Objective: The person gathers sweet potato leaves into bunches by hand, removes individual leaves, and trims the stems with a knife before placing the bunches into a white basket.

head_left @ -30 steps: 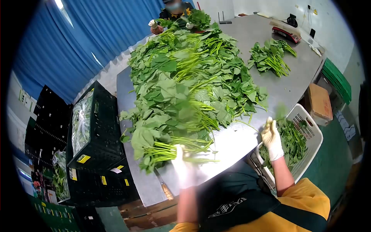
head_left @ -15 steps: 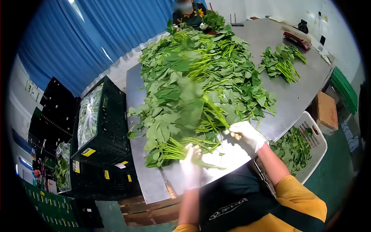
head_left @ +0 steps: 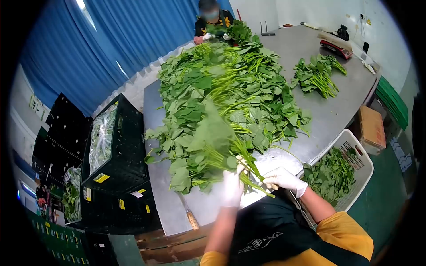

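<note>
Both of my hands wear white gloves and are close together over the table's near edge. My left hand [head_left: 232, 186] is closed around a bunch of leafy green stems [head_left: 214, 157], whose leaves point away from me. Beside it, my right hand [head_left: 284, 181] pinches the lower ends of some leafy stems [head_left: 248, 162]; their upper leaves are smeared by motion. Just beyond my hands, a large heap of leafy greens [head_left: 253, 104] covers much of the metal table [head_left: 306, 40]. A wooden-handled knife [head_left: 192, 219] lies left of my left hand.
A white basket [head_left: 366, 170] of greens stands at my right. Smaller bunches [head_left: 317, 75] and a red scale [head_left: 336, 48] are on the table's right side. Dark crates [head_left: 128, 146] are stacked at left. Across the table, a co-worker [head_left: 215, 22] handles greens.
My left hand has moved right with its bunch, close to my right hand. The stems in my right hand have swung downward. The co-worker's head is more in view.
</note>
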A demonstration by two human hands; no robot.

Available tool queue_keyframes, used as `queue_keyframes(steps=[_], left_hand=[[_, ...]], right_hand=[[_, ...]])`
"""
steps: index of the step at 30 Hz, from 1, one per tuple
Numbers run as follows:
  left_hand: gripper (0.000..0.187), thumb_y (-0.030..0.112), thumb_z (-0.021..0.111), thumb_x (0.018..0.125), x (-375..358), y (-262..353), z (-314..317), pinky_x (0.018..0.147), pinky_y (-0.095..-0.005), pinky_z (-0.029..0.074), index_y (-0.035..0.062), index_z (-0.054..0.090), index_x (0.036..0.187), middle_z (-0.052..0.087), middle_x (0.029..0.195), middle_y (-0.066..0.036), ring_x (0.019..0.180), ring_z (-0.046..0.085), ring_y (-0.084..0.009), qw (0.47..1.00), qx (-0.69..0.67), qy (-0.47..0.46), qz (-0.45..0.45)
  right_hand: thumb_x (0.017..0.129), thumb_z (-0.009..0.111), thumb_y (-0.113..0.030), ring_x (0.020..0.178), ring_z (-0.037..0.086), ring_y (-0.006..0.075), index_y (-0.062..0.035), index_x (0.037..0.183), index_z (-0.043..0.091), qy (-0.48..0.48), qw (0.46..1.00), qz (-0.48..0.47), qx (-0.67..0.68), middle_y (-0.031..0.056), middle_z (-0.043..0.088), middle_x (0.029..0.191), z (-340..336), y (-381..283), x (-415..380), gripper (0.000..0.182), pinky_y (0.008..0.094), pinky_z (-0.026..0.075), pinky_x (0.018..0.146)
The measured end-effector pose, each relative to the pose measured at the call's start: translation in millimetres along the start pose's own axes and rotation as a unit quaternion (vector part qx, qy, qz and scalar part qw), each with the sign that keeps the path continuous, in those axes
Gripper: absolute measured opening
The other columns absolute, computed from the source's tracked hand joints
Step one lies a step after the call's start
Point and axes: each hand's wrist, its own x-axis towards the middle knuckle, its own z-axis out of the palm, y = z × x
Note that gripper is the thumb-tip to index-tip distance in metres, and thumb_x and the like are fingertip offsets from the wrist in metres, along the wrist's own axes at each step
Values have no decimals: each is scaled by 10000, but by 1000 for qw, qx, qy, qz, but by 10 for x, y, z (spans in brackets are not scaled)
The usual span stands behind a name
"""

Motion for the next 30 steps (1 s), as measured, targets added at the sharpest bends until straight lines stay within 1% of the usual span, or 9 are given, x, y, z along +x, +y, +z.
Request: queue_keyframes(steps=[3, 6, 11, 15, 20, 24, 26, 28, 30], left_hand=[[159, -72, 610, 800, -87, -3, 36, 563, -231, 427, 16, 599, 932, 592, 794, -41, 661, 542, -105, 875, 348, -15, 337], [156, -66, 614, 802, -156, 95, 157, 591, -235, 431, 13, 613, 936, 595, 809, -31, 684, 538, -95, 984, 159, 8, 83], [175, -34, 666, 798, -213, -49, 269, 603, -250, 422, -29, 623, 968, 624, 860, -31, 678, 539, -110, 989, 66, 52, 122], [218, -23, 664, 807, -24, -166, 90, 622, -261, 437, -25, 611, 1019, 627, 884, -44, 695, 552, -120, 991, -11, 107, 83], [222, -33, 624, 815, 140, 64, -423, 707, -286, 483, -29, 594, 1035, 625, 911, -75, 750, 580, -149, 976, -64, 160, 131], [193, -19, 641, 811, 24, 169, -365, 673, -280, 470, -31, 603, 1000, 624, 873, -65, 741, 577, -137, 985, -3, 118, 126], [174, -13, 650, 810, 24, 32, -297, 658, -277, 466, -32, 611, 978, 627, 854, -61, 734, 577, -132, 989, 44, 81, 120], [133, 1, 677, 798, 0, -83, -245, 641, -262, 456, -33, 642, 922, 638, 822, -53, 709, 577, -122, 994, 80, 40, 69], [124, 16, 698, 790, -113, 39, -73, 640, -261, 458, -44, 666, 893, 652, 825, -54, 709, 584, -124, 996, 29, 59, 57]], right_hand=[[911, 581, -145, 524, 476, 45, 29, 1001, 670, 2, 1000, -3, -21, 0, 571, 663, -13, 106, 44, 215, 184, 383, 494], [799, 701, -290, 568, 559, 169, -35, 1042, 652, 179, 890, -235, -346, 77, 603, 691, 177, 127, 96, 355, 298, 472, 564], [788, 691, -101, 737, 622, 140, 13, 986, 679, 253, 909, -229, -239, 97, 673, 784, 376, 138, 147, 229, 263, 488, 690], [887, 562, -87, 797, 639, 167, -22, 952, 664, 212, 935, -210, 193, 61, 678, 903, 128, 349, 112, 137, 296, 514, 734], [886, 614, -305, 831, 623, 122, -91, 1213, 537, 237, 639, -383, 624, 36, 663, 963, -1106, 948, -84, 398, 260, 516, 757], [827, 537, -583, 921, 616, 179, -14, 1392, 329, 90, 737, -324, 586, 120, 592, 1196, -739, 245, 83, 829, 303, 538, 756], [881, 617, -278, 933, 632, 221, 47, 1275, 468, 58, 978, -151, 133, 150, 638, 1086, -254, -126, 218, 531, 345, 538, 789], [850, 611, -122, 806, 627, 157, 37, 972, 652, 9, 922, -311, -229, 93, 667, 948, 85, -145, 463, 205, 278, 505, 738], [845, 635, -130, 642, 494, 74, 0, 852, 680, 28, 996, -80, 23, -2, 595, 715, 393, -333, 481, 138, 226, 399, 587]])
